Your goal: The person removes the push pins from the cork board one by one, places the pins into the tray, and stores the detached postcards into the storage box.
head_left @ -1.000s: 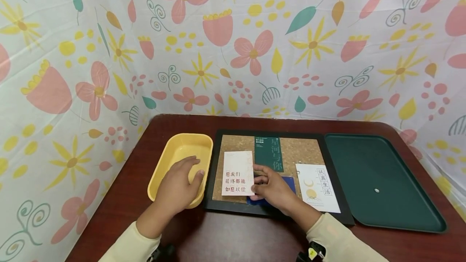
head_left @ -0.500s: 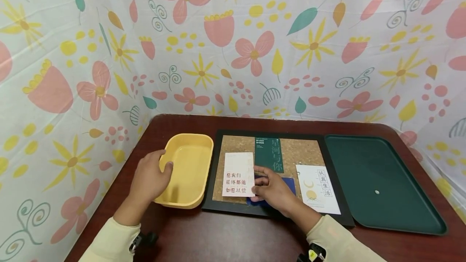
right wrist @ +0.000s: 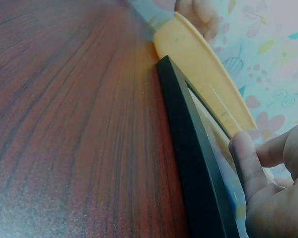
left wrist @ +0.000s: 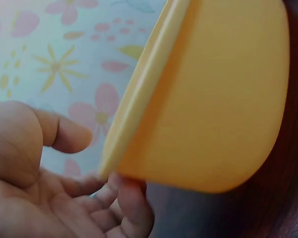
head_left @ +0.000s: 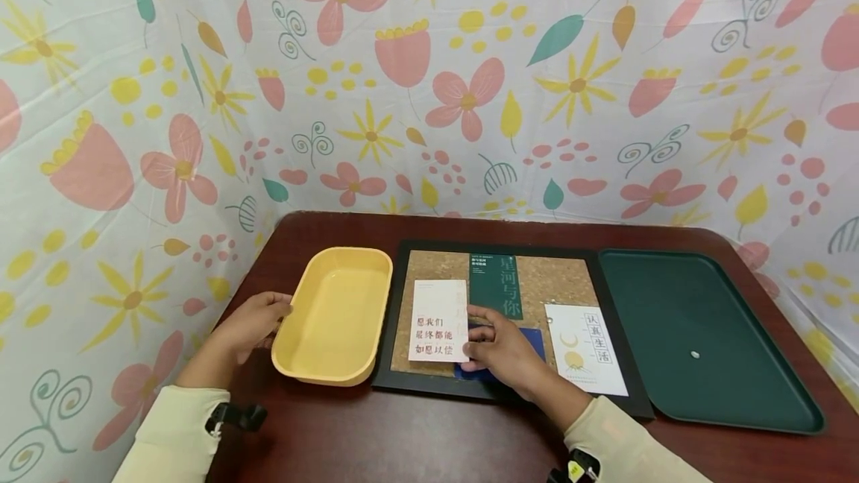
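In the head view, my right hand (head_left: pixel 505 350) pinches the right edge of a white card (head_left: pixel 439 311) with red characters. The card lies over the left part of a black-framed cork board (head_left: pixel 532 272). My left hand (head_left: pixel 253 326) is at the outer left side of a yellow plastic bin (head_left: pixel 335 315). In the left wrist view, the bent fingers (left wrist: pixel 134 203) touch or nearly touch the bin's rim, and the thumb stands apart from it. Nothing shows plainly in that hand.
On the cork board are a green card (head_left: pixel 495 285), a blue card (head_left: pixel 535 340) partly under my right hand, and a white moon card (head_left: pixel 584 352). A dark green tray (head_left: pixel 705 304) with one small pale object (head_left: pixel 694 354) stands right. Floral cloth (head_left: pixel 429 95) hangs behind.
My left hand has moved out of the yellow bin, across its left rim and down to its outer left side. The right hand keeps the white card almost in place.
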Demonstrator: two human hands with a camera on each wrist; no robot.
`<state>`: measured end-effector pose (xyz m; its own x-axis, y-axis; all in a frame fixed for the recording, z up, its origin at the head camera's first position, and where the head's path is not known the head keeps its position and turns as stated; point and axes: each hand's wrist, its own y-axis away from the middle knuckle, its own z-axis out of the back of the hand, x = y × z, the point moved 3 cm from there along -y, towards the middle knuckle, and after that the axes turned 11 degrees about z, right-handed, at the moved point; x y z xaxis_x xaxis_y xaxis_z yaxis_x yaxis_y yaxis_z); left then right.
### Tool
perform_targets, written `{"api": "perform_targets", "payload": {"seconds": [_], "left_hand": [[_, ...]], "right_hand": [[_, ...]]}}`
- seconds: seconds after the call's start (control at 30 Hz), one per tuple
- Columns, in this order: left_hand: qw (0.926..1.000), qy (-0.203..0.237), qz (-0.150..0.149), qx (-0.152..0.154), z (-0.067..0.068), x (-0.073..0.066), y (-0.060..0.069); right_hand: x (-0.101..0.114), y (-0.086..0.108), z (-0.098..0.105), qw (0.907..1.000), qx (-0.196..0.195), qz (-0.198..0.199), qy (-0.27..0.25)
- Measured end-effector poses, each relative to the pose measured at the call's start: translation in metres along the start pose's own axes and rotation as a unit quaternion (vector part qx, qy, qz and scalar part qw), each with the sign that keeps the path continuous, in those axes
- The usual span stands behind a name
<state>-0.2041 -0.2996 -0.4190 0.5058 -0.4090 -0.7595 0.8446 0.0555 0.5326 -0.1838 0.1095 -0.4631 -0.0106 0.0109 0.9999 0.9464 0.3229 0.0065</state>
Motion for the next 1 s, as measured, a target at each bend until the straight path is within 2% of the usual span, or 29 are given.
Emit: {"api": "perform_targets", "payload": {"seconds": [0.13, 0.27, 0.43, 0.7, 1.0], "left_hand": [[0.9970, 0.048, 0.019, 0.058, 0.005, 0.010, -0.010], [0.9906, 0.076, 0.017, 0.112, 0.009, 0.014, -0.015], [0.9830, 0.095, 0.005, 0.157, 0.014, 0.016, -0.016], [0.9735, 0.113, -0.010, 0.199, 0.020, 0.018, -0.017], [0.9747, 0.107, -0.008, 0.196, 0.021, 0.015, -0.017]], "right_hand": [[0.001, 0.000, -0.001, 1.0000, -0.001, 0.003, -0.002], [0.002, 0.001, -0.002, 1.0000, -0.002, 0.005, -0.007], [0.004, 0.001, -0.004, 1.0000, -0.006, 0.005, -0.006], [0.007, 0.000, -0.009, 0.9997, -0.020, 0.008, -0.008], [0.010, -0.002, -0.015, 0.9997, -0.020, 0.011, -0.009]]}}
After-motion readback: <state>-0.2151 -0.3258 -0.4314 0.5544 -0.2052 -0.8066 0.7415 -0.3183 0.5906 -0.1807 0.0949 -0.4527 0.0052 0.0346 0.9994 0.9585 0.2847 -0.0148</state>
